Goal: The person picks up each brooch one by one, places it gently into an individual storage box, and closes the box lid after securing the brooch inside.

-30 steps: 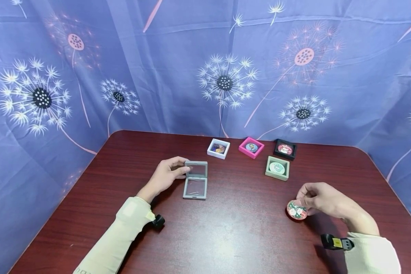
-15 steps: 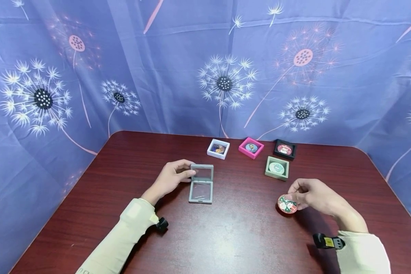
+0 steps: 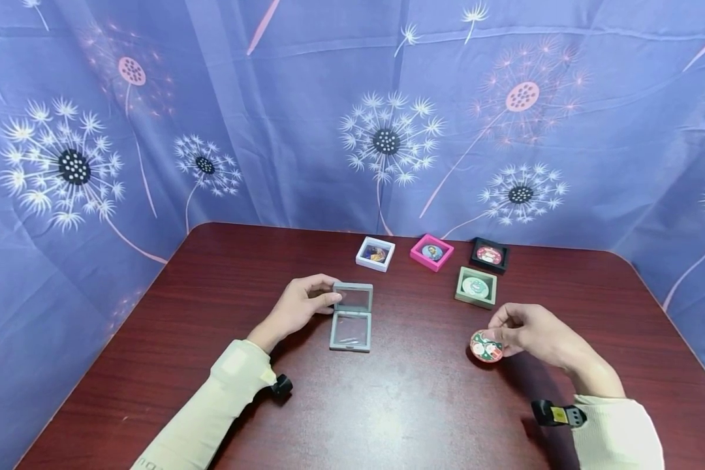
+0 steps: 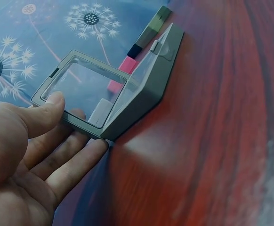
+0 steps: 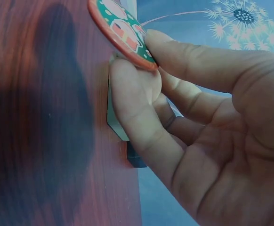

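Observation:
My left hand (image 3: pixel 302 303) grips the raised lid of a grey display case (image 3: pixel 350 348), thumb on the lid's clear film and fingers behind. In the left wrist view the hinged case (image 4: pixel 149 96) stands spread wide, with clear film in both halves and nothing between them. At the right, my right hand (image 3: pixel 537 336) pinches a round badge (image 3: pixel 485 347) between thumb and fingers. It has a red rim and a green, white and red picture. The right wrist view has the badge (image 5: pixel 123 33) tilted, held above the table, with a dark shadow beneath it.
Several small frames with pictures inside stand at the back of the dark red table (image 3: pixel 241 261): a white one (image 3: pixel 362 262), a pink one (image 3: pixel 416 259), a black one (image 3: pixel 493 266) and a green one (image 3: pixel 472 301). A blue dandelion-print cloth (image 3: pixel 305 130) hangs behind.
My left hand has shifted the grey case to the right and slightly nearer. My right hand has carried the badge left and a little farther back. The small frames have stayed put.

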{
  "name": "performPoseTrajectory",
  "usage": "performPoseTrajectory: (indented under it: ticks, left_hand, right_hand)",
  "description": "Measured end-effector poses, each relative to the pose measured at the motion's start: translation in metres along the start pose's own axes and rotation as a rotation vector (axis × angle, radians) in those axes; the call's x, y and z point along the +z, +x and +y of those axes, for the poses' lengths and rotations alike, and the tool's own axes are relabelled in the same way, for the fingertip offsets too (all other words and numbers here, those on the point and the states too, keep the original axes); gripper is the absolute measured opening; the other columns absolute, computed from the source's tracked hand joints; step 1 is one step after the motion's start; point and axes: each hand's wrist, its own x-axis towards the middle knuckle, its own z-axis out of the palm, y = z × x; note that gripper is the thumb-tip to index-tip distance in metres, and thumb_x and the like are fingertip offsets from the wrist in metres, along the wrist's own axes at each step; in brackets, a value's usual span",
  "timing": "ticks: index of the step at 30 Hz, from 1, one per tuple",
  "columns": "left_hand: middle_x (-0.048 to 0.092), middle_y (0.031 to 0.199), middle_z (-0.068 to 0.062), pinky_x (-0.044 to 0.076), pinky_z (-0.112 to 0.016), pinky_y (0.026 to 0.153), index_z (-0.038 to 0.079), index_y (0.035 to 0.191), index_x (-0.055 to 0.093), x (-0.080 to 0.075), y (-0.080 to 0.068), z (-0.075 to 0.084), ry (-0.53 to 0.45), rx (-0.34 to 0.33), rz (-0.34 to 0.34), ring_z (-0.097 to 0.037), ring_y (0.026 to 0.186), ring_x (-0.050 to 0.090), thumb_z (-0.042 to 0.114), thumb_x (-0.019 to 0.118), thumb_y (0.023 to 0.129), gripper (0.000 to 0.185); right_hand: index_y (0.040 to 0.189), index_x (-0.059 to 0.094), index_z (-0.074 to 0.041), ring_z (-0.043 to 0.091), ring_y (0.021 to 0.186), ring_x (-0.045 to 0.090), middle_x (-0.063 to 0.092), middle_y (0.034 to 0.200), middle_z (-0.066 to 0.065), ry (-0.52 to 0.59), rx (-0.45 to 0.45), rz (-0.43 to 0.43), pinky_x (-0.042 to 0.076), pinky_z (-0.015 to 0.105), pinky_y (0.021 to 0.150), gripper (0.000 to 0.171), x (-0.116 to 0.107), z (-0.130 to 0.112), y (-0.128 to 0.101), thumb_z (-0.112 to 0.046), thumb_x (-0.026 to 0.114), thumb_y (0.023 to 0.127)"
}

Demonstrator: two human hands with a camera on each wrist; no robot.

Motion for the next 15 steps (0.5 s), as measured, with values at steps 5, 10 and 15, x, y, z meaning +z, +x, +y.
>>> performPoseTrajectory:
  ticks: [5,10,15]
  left_hand:
    - [0.077,0.114,-0.017,0.065,-0.038,0.084,0.0,0.126,0.072,0.0018,0.0,0.0,-0.011,-0.003,-0.005,-0.032,0.108,0.073,0.004,0.073,0.101,0.026]
    - [0.078,0.113,-0.017,0.065,-0.039,0.084,-0.001,0.126,0.072,0.0042,-0.0004,0.0002,-0.022,0.007,-0.009,-0.033,0.107,0.074,0.004,0.073,0.101,0.025]
    - [0.077,0.114,-0.018,0.065,-0.039,0.084,0.0,0.126,0.072,0.0066,-0.0013,0.0001,-0.028,0.015,-0.026,-0.032,0.107,0.074,0.006,0.073,0.101,0.025]
  right_hand:
    - [0.1,0.066,0.005,0.02,0.08,0.07,0.066,0.087,0.01,0.006,-0.004,-0.001,0.065,0.037,0.074,0.008,0.0012,-0.0018,0.0003,-0.003,0.069,0.102]
    - [0.1,0.066,0.005,0.019,0.08,0.07,0.066,0.087,0.01,0.014,-0.009,0.004,0.065,0.036,0.074,0.007,0.003,-0.0029,0.0006,-0.001,0.068,0.101]
    - [0.1,0.065,0.005,0.019,0.079,0.07,0.066,0.087,0.01,0.022,-0.017,0.008,0.065,0.037,0.074,0.009,0.0048,-0.0038,0.0016,-0.003,0.07,0.101]
